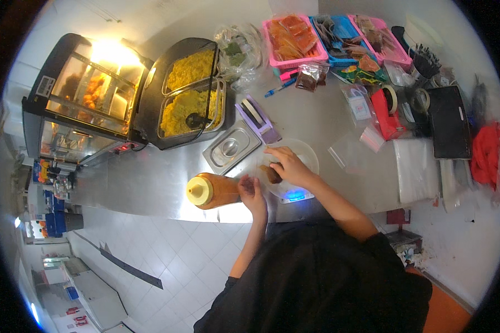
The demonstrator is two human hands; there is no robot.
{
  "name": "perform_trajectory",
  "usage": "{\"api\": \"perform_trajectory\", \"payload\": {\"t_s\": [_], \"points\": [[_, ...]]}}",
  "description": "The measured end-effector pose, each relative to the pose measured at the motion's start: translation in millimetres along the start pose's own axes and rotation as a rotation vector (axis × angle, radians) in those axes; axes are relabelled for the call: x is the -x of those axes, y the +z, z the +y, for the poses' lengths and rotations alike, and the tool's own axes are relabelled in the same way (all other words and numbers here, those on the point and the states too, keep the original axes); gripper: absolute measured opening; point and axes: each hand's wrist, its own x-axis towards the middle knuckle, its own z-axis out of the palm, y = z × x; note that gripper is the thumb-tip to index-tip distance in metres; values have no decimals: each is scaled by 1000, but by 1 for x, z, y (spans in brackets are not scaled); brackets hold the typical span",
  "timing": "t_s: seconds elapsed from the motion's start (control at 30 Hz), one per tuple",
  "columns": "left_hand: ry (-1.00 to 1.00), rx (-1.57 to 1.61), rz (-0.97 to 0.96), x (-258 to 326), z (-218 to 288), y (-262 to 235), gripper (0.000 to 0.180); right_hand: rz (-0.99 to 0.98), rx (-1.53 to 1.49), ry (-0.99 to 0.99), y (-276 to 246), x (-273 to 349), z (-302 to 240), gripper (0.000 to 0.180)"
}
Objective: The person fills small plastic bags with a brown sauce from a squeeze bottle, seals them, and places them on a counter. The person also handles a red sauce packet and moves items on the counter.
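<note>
My right hand reaches over a round, pale scale plate. Its fingers are bent round a small brown packet, which rests on or just above the plate; its contents cannot be made out. A blue-lit display glows at the near edge of the scale. Left of it, my left hand is half curled, palm turned up, with something small and dark reddish in the fingers. That hand is right beside a squeeze bottle of orange-brown sauce with a yellow cap, which points left.
A lidded steel pan and a purple tape dispenser stand beyond my hands. Two trays of yellow food and a lit warming cabinet are left. Pink basket, blue basket, red tape dispenser and plastic bags lie right.
</note>
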Motion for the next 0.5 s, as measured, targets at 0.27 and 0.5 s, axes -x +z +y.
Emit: {"api": "perform_trajectory", "payload": {"t_s": [0.27,0.5], "points": [[303,-22,-128,-25,45,12,25,-72,-558,177,-19,-20,13,41],[404,94,-382,-35,109,27,38,321,-724,-73,-45,-15,-34,45]]}}
